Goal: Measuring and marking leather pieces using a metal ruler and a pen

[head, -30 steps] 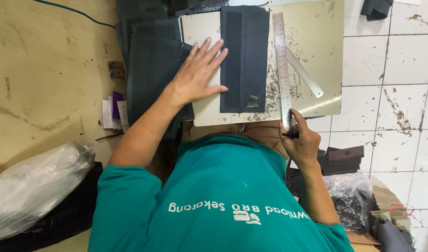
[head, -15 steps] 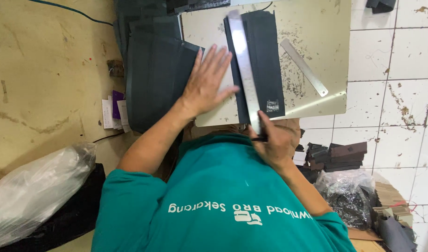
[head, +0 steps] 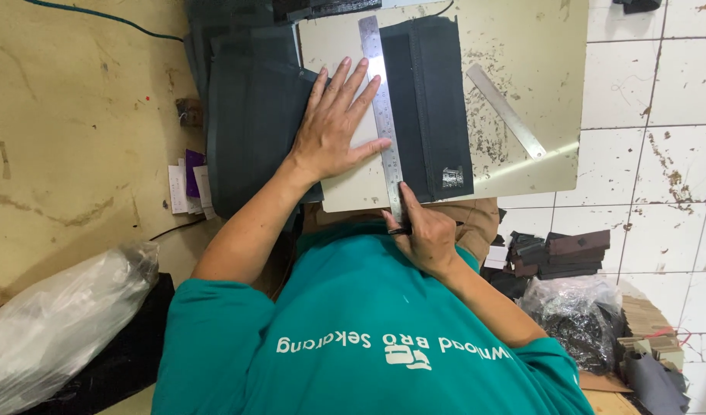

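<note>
Steel ruler [head: 384, 115] lies along dark fabric strip [head: 430, 107] (flat).

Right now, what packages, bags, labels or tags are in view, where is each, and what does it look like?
Small label: pale rectangle on the dark fabric piece, near corner.
Paper tags: white and purple slips left of the dark fabric stack.
Clear plastic bag: bulging, lower left.
Crinkled plastic bag: dark contents, lower right.
No screens or signs.

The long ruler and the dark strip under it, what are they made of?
The ruler looks like bare steel: silvery, thin, catching the light. The dark strip seems to be fabric or soft synthetic leather: matt charcoal, with stitched lines along it. The left hand presses the ruler flat.
</note>
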